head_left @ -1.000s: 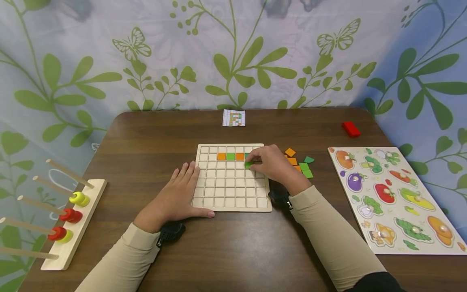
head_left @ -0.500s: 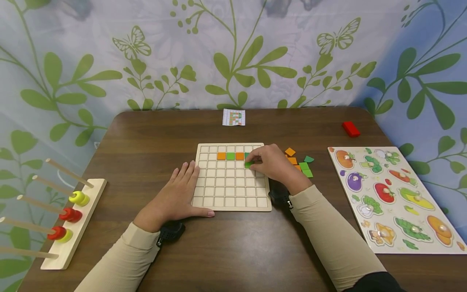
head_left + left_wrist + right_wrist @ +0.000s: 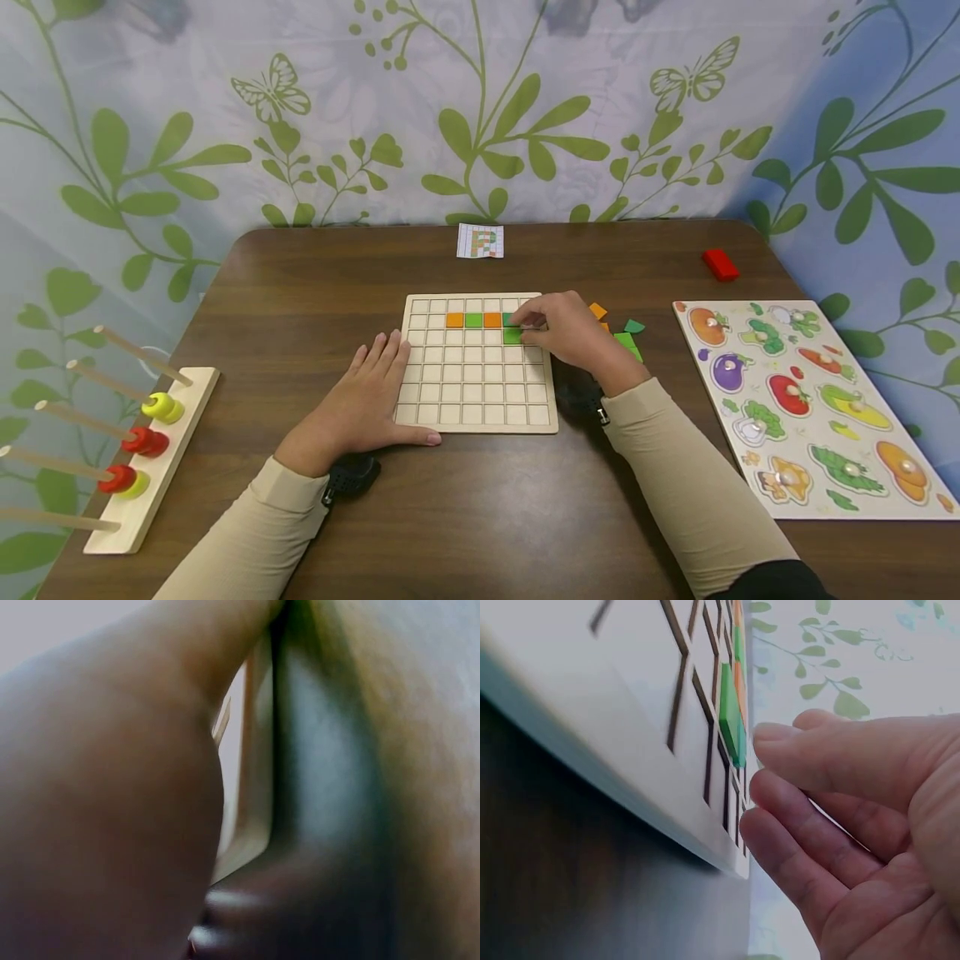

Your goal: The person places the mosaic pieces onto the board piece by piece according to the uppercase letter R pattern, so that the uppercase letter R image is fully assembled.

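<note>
Compared with the earlier frame, the right hand (image 3: 566, 329) is displaced slightly to the right, exposing more of the light green tile (image 3: 512, 337). This tile lies on the wooden grid board (image 3: 476, 430), directly below the dark green tile (image 3: 507, 318), which ends a row that also contains two orange squares and one green square. The right hand is released: in the right wrist view its thumb and fingers extend beside the tile, with nothing visible between them. The left hand (image 3: 360, 408) grasps nothing; it lies flat with fingers spread along the board's left edge, its thumb just beside the lower edge. Whether the light green tile is fully seated cannot be told; in the right wrist view it appears to stand proud of the cell ridges. If so, a fingertip brushing it could tip it or push it across a ridge. Lifting the left hand while the right presses could let the board slide on the table (image 3: 525, 517). A low sweep of the right wrist could scatter the loose tiles (image 3: 628, 343) near the board.
</note>
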`<state>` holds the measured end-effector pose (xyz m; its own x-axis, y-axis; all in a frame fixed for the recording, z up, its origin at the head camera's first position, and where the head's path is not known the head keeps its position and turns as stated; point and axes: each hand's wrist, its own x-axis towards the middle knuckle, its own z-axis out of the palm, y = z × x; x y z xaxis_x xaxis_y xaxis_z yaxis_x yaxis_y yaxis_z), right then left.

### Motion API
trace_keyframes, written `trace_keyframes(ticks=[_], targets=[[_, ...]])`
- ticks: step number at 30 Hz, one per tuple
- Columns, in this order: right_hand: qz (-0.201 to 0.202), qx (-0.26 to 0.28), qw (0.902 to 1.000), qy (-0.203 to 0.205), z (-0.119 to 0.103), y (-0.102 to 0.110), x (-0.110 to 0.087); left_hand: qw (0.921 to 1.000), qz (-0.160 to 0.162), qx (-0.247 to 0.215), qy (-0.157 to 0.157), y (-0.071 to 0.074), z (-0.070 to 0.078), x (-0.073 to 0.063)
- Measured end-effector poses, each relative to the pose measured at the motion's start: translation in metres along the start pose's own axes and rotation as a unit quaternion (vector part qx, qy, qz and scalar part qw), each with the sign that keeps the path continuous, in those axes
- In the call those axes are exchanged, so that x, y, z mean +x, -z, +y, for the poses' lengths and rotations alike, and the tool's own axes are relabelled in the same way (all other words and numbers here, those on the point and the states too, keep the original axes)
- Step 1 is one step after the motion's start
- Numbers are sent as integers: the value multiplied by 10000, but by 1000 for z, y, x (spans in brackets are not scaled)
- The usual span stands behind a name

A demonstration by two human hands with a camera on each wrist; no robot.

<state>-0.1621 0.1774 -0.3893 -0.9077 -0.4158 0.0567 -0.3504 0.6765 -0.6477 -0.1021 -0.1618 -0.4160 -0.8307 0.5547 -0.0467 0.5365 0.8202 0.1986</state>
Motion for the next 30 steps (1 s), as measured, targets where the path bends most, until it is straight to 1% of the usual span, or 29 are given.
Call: trace_keyframes(ticks=[4, 11, 17, 24, 30], targets=[[85, -119, 9999, -54, 1, 6, -3, 10000, 6, 2, -14, 0, 0, 0], [180, -236, 9992, -277, 3, 11, -6, 10000, -9, -9, -3, -1, -1, 0], [263, -351, 9984, -346, 7, 16, -9, 10000, -16, -30, 12, 0, -1, 0], [214, -580, 9954, -736, 15, 28, -14, 10000, -33, -57, 46, -1, -1, 0], [273, -578, 9919, -1097, 21, 43, -20, 10000, -44, -72, 41, -1, -2, 0]])
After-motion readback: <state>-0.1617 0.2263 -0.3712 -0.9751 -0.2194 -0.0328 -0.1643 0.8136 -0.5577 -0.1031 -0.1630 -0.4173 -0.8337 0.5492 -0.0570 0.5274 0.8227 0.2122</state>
